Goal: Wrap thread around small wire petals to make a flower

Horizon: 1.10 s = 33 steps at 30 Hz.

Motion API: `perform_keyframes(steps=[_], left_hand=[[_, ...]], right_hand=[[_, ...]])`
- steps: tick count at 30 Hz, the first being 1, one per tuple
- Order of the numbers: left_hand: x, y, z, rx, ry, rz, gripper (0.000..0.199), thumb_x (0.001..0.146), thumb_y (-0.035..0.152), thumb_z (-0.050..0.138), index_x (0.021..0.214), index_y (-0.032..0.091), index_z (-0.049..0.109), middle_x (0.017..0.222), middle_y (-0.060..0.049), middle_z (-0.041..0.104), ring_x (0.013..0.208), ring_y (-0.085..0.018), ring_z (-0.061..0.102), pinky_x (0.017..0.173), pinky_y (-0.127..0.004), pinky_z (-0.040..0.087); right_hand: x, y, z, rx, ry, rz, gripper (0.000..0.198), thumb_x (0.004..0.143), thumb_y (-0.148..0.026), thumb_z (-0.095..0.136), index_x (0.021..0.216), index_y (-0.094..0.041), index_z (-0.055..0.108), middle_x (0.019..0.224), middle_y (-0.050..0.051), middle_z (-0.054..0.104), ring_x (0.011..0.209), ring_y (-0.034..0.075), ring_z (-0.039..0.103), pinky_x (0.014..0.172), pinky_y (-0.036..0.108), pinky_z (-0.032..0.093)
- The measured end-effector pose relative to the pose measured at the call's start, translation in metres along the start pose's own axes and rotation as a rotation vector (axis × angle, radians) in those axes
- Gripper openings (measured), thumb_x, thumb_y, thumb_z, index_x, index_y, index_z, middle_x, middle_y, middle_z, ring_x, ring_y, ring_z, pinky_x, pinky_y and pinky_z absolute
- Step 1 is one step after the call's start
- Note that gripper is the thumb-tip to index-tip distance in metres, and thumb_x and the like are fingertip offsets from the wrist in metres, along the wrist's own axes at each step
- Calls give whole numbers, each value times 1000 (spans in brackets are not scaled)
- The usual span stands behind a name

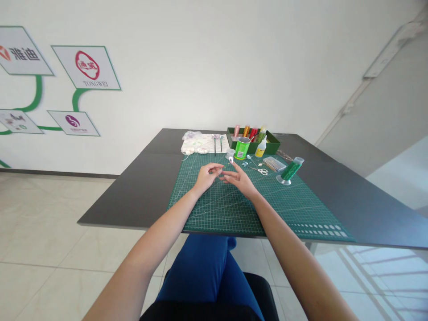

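Above the green cutting mat point(227, 209), my two hands nearly meet at the fingertips. My left hand point(205, 177) has its thumb and fingers pinched together around something too small to make out. A trace of green shows by its fingertips. My right hand point(241, 180) has its fingers apart, the index finger stretched forward and the others reaching toward the left fingertips. A small white and purple piece point(231, 159) appears at the right index fingertip; whether it is on the finger or behind it I cannot tell.
Beyond my hands stand a green can point(242, 149), a glue bottle point(261, 147) and a green box point(274, 146) of thread spools. Scissors point(262, 171), a clear case point(274, 163) and a green spool point(291, 170) lie right. A white foam board point(205, 145) is behind.
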<state>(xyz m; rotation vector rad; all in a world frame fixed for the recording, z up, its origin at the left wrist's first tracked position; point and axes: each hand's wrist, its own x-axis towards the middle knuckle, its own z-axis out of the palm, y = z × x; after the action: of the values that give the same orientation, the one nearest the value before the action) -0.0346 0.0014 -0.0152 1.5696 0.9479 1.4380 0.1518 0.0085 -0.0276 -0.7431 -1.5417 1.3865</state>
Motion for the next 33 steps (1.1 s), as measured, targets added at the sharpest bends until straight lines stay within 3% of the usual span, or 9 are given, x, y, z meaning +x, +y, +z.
perform_keyframes(steps=[5, 12, 21, 27, 33], left_hand=[[0, 0, 0, -9, 28, -6, 26, 80, 25, 69, 102, 12, 75, 77, -4, 66, 54, -8, 50, 46, -19, 41], [2, -3, -2, 33, 51, -3, 25, 83, 24, 68, 103, 12, 75, 70, -2, 63, 50, -8, 49, 48, -21, 43], [4, -5, -5, 124, 137, -16, 23, 84, 13, 64, 104, 13, 75, 72, -1, 63, 48, -7, 49, 49, -21, 44], [2, -4, -6, 301, 148, 67, 20, 84, 8, 64, 98, 17, 76, 85, -3, 69, 67, -11, 60, 66, -25, 52], [-1, 2, -5, 488, 119, 143, 18, 84, 3, 65, 91, 16, 76, 85, -4, 71, 76, -14, 64, 79, -29, 53]], right_hand=[[-1, -8, 2, -67, 19, 98, 77, 84, -42, 74, 150, -15, 44, 77, 7, 78, 63, 19, 72, 64, 32, 58], [-3, -16, 3, -192, -21, 76, 52, 86, -52, 65, 118, -12, 69, 51, 0, 65, 40, 11, 54, 44, 22, 43], [-6, -19, 4, -255, -98, 78, 59, 88, -52, 58, 128, -8, 64, 44, -4, 59, 33, 9, 46, 39, 19, 38], [-4, -15, 3, -285, -123, 97, 64, 88, -50, 57, 136, -7, 60, 41, -5, 56, 31, 9, 44, 37, 19, 36], [-4, -12, 3, -334, -178, 102, 60, 88, -44, 56, 134, -6, 63, 41, -5, 57, 30, 9, 44, 36, 18, 34]])
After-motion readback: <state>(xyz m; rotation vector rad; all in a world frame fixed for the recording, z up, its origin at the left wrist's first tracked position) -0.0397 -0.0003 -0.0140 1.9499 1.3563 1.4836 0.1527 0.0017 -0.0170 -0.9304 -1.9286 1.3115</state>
